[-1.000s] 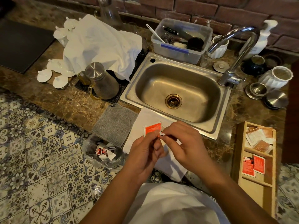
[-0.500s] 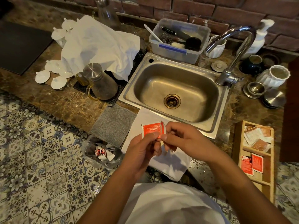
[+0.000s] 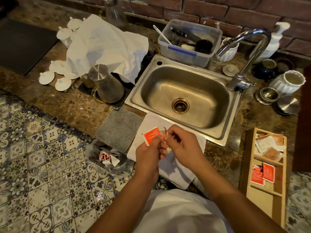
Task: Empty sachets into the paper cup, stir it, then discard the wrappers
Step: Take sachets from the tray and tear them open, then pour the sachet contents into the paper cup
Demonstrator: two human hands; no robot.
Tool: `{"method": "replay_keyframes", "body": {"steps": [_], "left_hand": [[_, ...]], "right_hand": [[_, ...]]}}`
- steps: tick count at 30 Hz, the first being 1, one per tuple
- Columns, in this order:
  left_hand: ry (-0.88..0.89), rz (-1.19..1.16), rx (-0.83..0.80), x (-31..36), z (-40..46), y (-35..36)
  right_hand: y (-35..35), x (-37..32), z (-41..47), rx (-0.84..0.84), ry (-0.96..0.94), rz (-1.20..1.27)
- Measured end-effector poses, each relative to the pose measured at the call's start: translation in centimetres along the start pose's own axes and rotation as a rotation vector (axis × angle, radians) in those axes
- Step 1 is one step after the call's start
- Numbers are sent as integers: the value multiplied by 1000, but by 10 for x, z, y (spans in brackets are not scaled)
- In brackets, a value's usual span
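Observation:
An orange-red sachet (image 3: 152, 134) is pinched in my left hand (image 3: 148, 153) above a white cloth (image 3: 176, 167) at the counter's front edge. My right hand (image 3: 183, 148) grips a thin torn strip (image 3: 166, 132) at the sachet's right edge, pulled a little away from it. Between and under my hands a pale curved rim shows; it may be the paper cup (image 3: 168, 149), mostly hidden. A clear plastic bag (image 3: 107, 157) with used wrappers hangs at the counter's edge on the left.
A steel sink (image 3: 183, 96) with a curved tap (image 3: 249, 52) lies just beyond my hands. A wooden tray (image 3: 267, 165) with more sachets stands on the right. A grey mat (image 3: 119, 128), a metal jug (image 3: 106, 84) and a white towel (image 3: 104, 46) over crockery lie to the left.
The sachet's right edge has been torn open: my right hand has pulled a narrow strip away from it. Both hands stay over the white cloth.

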State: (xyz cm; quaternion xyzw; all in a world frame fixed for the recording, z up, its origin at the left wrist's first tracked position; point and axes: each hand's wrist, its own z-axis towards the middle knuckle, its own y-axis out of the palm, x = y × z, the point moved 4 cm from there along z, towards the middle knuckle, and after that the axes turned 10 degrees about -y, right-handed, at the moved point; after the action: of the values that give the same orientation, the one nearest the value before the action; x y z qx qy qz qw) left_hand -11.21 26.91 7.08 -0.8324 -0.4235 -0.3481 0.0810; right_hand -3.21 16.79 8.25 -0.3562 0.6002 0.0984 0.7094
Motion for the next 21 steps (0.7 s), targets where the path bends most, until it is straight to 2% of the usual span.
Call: {"method": "replay_keyframes", "body": {"steps": [5,9,14,21], "left_hand": [[28,-24,53,-3,2,1],[19,-66,95,0,9,-8],[82,1,36,0,9,-15],[16,-124,-295,0,8,-12]], "right_hand": [[16,-6,-13,255,150,147],[6,-9,-13,357,137,149],[-12,2,0,229,123,134],[-14,6,2,35,101,71]]}}
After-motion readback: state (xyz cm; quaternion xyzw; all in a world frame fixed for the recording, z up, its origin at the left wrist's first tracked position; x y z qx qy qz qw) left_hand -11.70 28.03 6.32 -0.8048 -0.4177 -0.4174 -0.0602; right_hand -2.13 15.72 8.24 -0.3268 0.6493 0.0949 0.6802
